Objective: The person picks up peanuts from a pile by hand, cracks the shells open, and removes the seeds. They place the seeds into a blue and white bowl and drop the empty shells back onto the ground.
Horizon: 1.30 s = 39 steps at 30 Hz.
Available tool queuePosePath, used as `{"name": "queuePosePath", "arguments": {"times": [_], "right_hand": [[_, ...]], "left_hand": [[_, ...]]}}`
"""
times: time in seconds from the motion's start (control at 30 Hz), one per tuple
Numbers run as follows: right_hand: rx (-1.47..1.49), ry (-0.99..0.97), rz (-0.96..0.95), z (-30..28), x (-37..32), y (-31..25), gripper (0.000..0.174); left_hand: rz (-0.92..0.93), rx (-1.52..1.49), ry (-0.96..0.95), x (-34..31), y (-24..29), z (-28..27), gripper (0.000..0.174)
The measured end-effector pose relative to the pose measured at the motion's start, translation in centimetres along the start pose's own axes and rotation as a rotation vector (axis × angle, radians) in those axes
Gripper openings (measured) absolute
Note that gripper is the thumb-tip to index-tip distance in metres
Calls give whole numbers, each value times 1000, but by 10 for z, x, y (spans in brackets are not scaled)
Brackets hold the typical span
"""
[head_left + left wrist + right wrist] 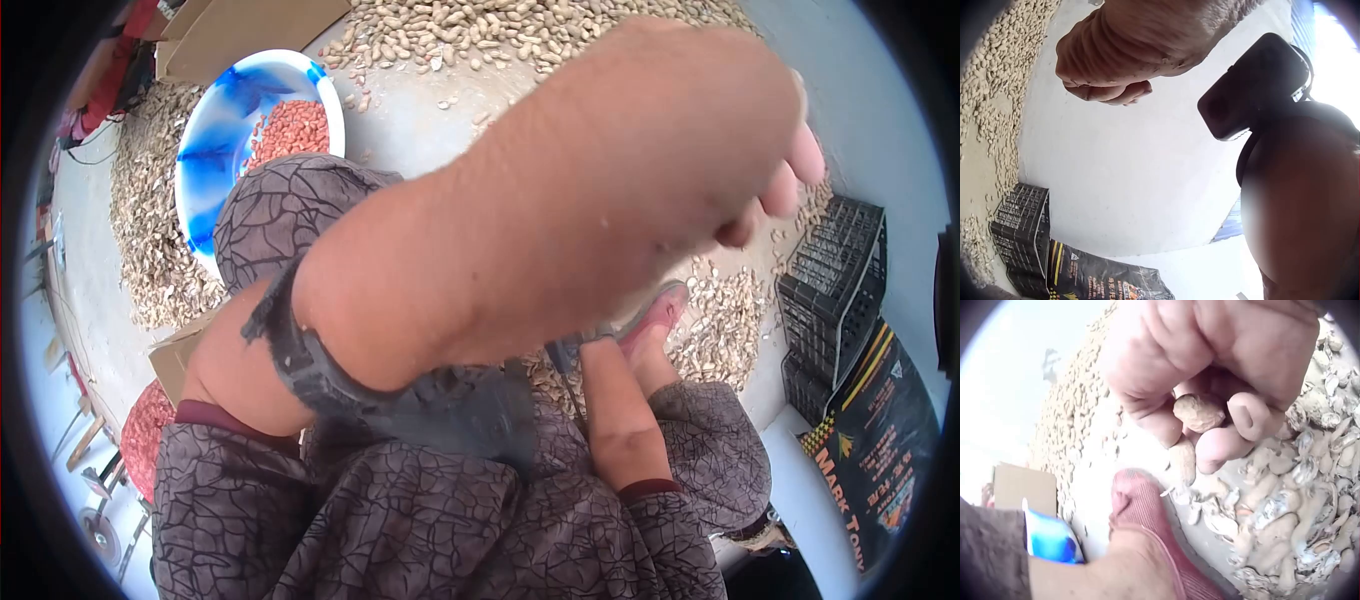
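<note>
Raised close before the head camera, my left hand (690, 120) has its fingers curled, its palm side hidden. The left wrist view catches the same hand (1154, 44) against a white wall, near a black strapped-on camera (1254, 87). Down by the foot, my right hand (1222, 369) curls its fingers around unshelled peanuts. One peanut (1199, 412) shows between thumb and fingers, and a second peanut (1183, 461) pokes out below them. In the head view that hand is hidden behind the left arm; the right forearm (620, 420) shows. Broken peanut shells (1297, 519) lie beneath it.
A blue and white basin (195, 200) with red shelled peanuts (290, 130) stands at the left knee. Whole peanuts (450, 35) spread across the floor ahead; shells (150, 200) pile at left. Black crates (835, 270) and a printed black bag (875, 440) stand right. A foot (1147, 512) is near.
</note>
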State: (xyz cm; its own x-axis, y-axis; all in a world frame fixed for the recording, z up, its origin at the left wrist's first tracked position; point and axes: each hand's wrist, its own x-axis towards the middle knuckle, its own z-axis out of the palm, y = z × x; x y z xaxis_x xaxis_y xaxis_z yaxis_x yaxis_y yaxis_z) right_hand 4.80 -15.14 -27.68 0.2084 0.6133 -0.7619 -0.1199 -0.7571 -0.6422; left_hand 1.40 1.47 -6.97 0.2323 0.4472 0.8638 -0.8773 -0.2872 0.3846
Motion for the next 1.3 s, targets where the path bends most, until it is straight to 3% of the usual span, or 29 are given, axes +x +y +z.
{"name": "queuePosePath", "arguments": {"times": [0.03,0.23,0.33,0.43,0.77,0.9,1.0,1.1,1.23,1.3], "right_hand": [[-3,10,-1,-4,-2,0,29],[631,-194,22,-15,-15,-20,9],[635,-285,-7,-18,-16,-24,10],[651,-339,-39,-18,-19,-36,12],[730,-195,-336,-37,-50,-89,3],[781,-118,-369,-35,-58,-100,4],[799,-140,-381,-37,-59,-98,6],[830,-176,-357,-43,-54,-93,8],[895,-193,-335,-46,-55,-92,9],[895,-176,-324,-45,-56,-93,7]], "left_hand": [[-134,-28,50,4,4,2,15],[-932,-165,316,36,49,-1,16],[-1323,-228,440,48,63,-1,18],[-1318,-204,506,43,61,-1,26],[-1388,-84,422,30,63,-12,23],[-1319,-38,358,34,63,-25,23],[-1191,403,230,44,68,-43,24],[-1199,556,274,63,92,-63,24],[-976,600,289,94,140,-108,27],[-894,811,325,105,162,-132,29]]}}
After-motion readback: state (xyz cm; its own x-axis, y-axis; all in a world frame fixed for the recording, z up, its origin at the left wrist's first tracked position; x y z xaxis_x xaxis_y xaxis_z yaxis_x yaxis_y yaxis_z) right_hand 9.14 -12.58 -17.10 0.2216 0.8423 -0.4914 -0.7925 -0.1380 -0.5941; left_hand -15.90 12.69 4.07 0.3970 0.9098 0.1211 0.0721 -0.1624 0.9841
